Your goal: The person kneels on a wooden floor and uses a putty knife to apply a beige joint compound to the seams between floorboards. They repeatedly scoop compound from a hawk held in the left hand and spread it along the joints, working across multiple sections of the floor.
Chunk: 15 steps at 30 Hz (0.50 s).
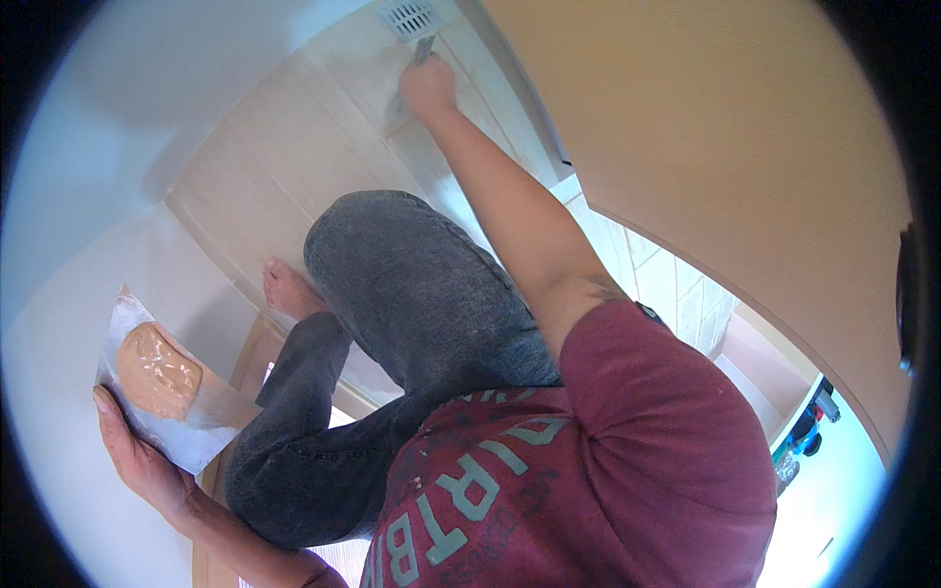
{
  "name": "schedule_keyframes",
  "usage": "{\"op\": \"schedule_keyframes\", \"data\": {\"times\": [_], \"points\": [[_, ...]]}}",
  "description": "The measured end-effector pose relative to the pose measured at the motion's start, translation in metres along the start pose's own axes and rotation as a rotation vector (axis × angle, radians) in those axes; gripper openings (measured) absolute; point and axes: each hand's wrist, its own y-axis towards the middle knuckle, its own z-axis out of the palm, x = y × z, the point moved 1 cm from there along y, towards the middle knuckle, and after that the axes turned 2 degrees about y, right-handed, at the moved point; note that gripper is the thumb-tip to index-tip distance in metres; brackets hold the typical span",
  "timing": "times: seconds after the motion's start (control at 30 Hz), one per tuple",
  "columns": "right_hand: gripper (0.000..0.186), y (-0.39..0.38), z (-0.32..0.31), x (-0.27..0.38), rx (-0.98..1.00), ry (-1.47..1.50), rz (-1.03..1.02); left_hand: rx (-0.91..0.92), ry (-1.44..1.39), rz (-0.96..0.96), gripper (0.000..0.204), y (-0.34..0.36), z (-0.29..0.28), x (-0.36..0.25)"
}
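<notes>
My left hand [145,461] supports a thin, flat silvery board [211,436] from beneath and along its edge. A thick, glossy mound of tan grout-like paste [160,372] lies on the board. Far ahead, my right hand [429,86] is closed round a grey-handled tool that looks like a putty knife [423,47]. Its handle end points at the floor drain, and my fist hides most of it. The hand is low over the pale tiled floor [294,127], whose joints run in long lines; whether the blade touches the tiles I cannot tell.
A square white drain grate [412,19] lies beyond my right hand. To the right stands a large light-wood panel [735,108]; white walls [69,235] close in on the left. My bent knee [392,265] and bare foot [287,289] occupy the middle. Small items [806,431] sit far right.
</notes>
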Motion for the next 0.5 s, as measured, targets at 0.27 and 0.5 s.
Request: {"op": "schedule_keyframes", "data": {"times": [0.27,0.5], "points": [[0.031,-0.024,-0.056,-0.079,-0.072,-0.332,-0.146,-0.039,-0.021,0.010,0.056,-0.002,-0.004,-0.002],[0.023,-0.077,0.020,-0.056,0.140,-0.332,-0.363,0.080,-0.060,0.003,0.055,-0.003,0.004,-0.005]]}}
